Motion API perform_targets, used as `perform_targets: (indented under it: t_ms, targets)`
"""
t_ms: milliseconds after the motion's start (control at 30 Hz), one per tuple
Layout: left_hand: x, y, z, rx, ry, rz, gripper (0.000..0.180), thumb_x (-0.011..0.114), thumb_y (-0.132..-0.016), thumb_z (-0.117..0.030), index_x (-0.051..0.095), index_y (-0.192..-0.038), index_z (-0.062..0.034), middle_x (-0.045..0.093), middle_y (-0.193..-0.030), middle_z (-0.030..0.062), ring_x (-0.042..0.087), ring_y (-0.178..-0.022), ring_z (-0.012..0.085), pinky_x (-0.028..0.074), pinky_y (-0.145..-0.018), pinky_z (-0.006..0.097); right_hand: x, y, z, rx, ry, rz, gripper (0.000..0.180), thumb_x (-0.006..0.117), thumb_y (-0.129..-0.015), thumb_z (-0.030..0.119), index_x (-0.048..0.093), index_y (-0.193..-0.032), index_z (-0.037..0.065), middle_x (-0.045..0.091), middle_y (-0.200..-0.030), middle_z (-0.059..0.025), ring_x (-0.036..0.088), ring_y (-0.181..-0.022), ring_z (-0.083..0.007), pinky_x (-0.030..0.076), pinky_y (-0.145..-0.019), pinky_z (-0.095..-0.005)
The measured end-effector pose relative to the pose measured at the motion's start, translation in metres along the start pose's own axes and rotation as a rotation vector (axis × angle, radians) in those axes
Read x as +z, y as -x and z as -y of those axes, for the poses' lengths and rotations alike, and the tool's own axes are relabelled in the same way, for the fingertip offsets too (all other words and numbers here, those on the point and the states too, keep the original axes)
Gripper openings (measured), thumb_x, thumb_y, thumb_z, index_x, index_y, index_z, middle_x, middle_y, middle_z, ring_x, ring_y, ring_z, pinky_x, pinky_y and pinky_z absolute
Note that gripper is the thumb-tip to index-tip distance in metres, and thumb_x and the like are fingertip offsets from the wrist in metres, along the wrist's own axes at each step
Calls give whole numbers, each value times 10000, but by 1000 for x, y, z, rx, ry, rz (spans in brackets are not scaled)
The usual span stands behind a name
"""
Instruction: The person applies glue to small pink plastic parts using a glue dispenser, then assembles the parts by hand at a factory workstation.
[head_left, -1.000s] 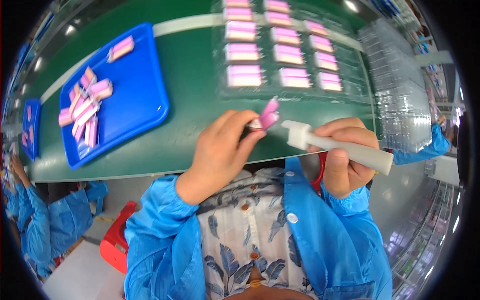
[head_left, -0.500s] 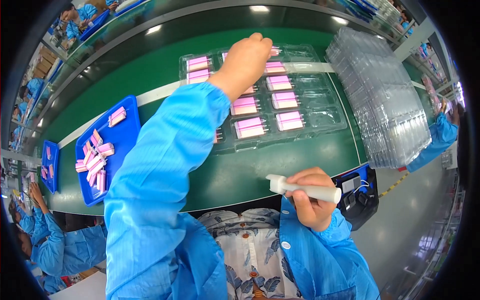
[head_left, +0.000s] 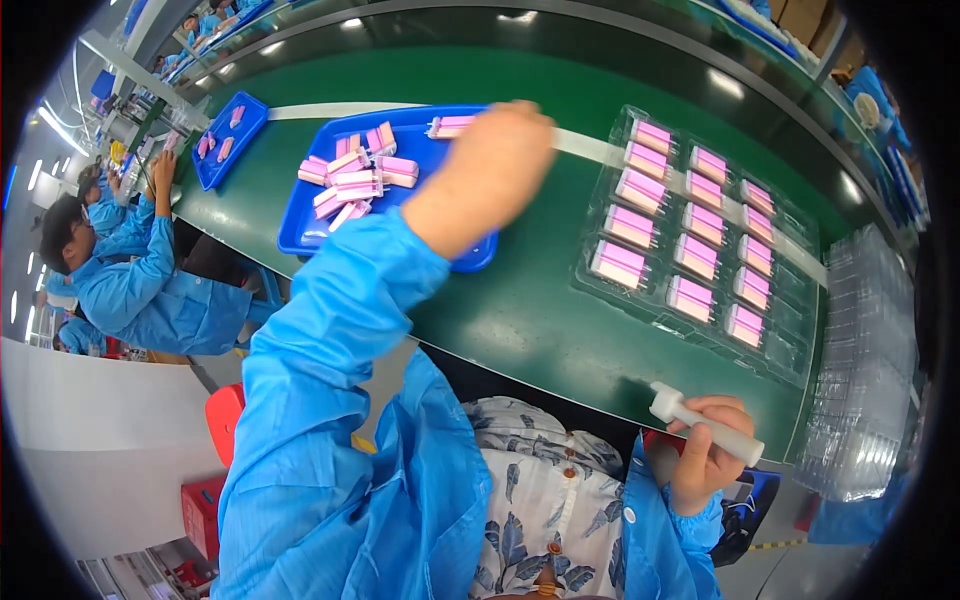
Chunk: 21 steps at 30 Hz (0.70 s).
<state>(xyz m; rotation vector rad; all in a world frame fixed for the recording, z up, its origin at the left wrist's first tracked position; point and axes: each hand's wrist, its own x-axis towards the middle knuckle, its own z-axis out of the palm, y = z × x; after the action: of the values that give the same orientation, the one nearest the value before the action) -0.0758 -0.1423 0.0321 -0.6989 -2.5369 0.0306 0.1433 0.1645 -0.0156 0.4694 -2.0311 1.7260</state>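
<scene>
My left hand (head_left: 490,175), blurred by motion, is over the right part of a blue tray (head_left: 290,235); its fingers are smeared and partly hidden. Close by, at the tray's far edge, lies a pink-and-cream rectangular block (head_left: 452,127) with small prongs. More such blocks (head_left: 358,184) are heaped in the tray's left half. Low on the right, my right hand (head_left: 705,455) is closed around a white cylindrical tool (head_left: 728,437) with a wider, notched head. In front of it, a clear plastic blister tray (head_left: 640,308) holds several blocks in columns.
A tall stack of clear blister trays (head_left: 860,370) stands at the right. Farther left on the green table (head_left: 520,310) is a smaller blue tray (head_left: 208,178) with a few blocks. A co-worker in blue (head_left: 160,300) sits at the left, near a red stool (head_left: 225,415).
My left hand has gone from above the blister tray to the blue tray on the left. The view has turned left. My right hand still grips the white tool.
</scene>
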Motion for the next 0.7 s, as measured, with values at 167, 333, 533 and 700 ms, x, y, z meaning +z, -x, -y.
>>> perform_targets:
  t_ms: [167, 333, 533, 700]
  targets:
    - [56, 49, 103, -159, -151, 169, 78, 598, -789, -54, 658, -818, -14, 661, -830, 173, 669, -816, 318, 555, -710, 408, 28, -6, 10, -17, -22, 76, 203, 642, -894, 43, 520, -1042, -21, 631, -932, -211, 635, -689, -196, 553, -609, -286]
    - [52, 46, 89, -66, 13, 89, 107, 611, -825, -84, 674, -884, -20, 679, -868, 173, 679, -862, 319, 546, -767, 417, 36, -6, 27, -48, 93, 85, 206, 634, -888, 25, 525, -1058, -18, 644, -927, -213, 644, -714, -212, 552, -616, -303]
    - [-38, 81, -52, -187, 1350, 177, 289, 698, -872, -62, 666, -1156, -21, 708, -1035, 87, 661, -937, 177, 524, -837, 298, 34, -31, 28, -138, 105, 1, 190, 569, -938, 55, 514, -1095, -36, 600, -1020, -228, 593, -719, -178, 519, -636, -282]
    - [-5, 111, -109, -346, 1386, 295, 277, 684, -870, -9, 666, -1145, -26, 707, -1032, 111, 674, -907, 181, 535, -813, 304, 32, -53, 23, -128, 161, 143, 179, 608, -910, 40, 541, -1055, -42, 632, -965, -212, 617, -769, -232, 525, -656, -325]
